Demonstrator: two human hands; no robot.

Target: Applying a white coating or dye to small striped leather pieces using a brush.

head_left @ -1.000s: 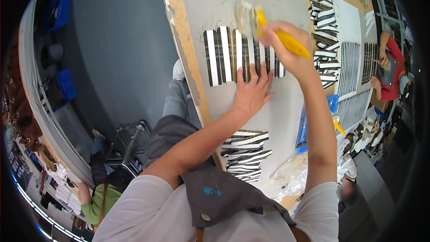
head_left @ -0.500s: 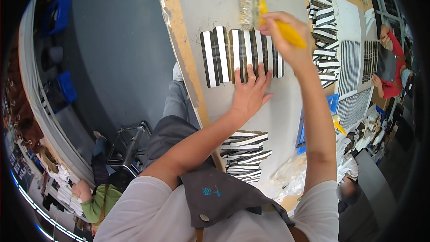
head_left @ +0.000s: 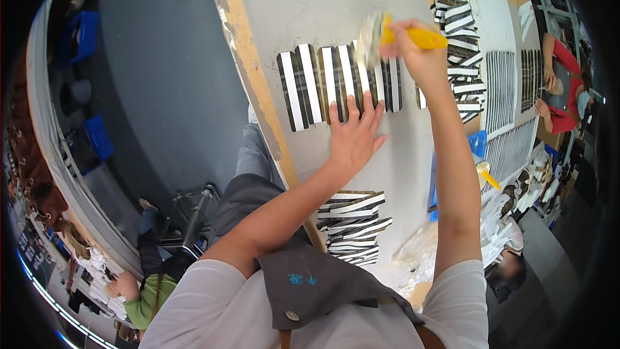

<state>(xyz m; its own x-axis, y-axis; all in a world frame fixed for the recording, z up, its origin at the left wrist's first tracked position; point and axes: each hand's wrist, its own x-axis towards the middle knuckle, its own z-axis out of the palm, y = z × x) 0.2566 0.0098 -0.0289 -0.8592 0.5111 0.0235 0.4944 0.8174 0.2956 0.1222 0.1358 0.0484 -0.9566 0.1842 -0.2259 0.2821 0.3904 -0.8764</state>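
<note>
A row of black-and-white strips (head_left: 310,84) lies side by side on the grey work table. Across the near ends of several strips, my left hand (head_left: 354,139) rests flat with its fingers spread. My right hand (head_left: 418,55) grips a wide brush by its yellow handle (head_left: 429,39). The brush's pale bristles (head_left: 369,42), blurred by motion, are over the far part of the row, right of its middle. Whether they touch the strips I cannot tell. A separate strip (head_left: 422,98) shows beside my right forearm.
A pile of similar strips (head_left: 352,226) lies near me, and a long heap (head_left: 462,45) runs along the right. A blue tray (head_left: 476,145) and another yellow-handled tool (head_left: 489,178) are beyond my right forearm. A person in red (head_left: 568,84) works at far right.
My right hand has brought the brush nearer to me, from beyond the row to over its strips. My left hand stays spread on the row. The view has shifted slightly.
</note>
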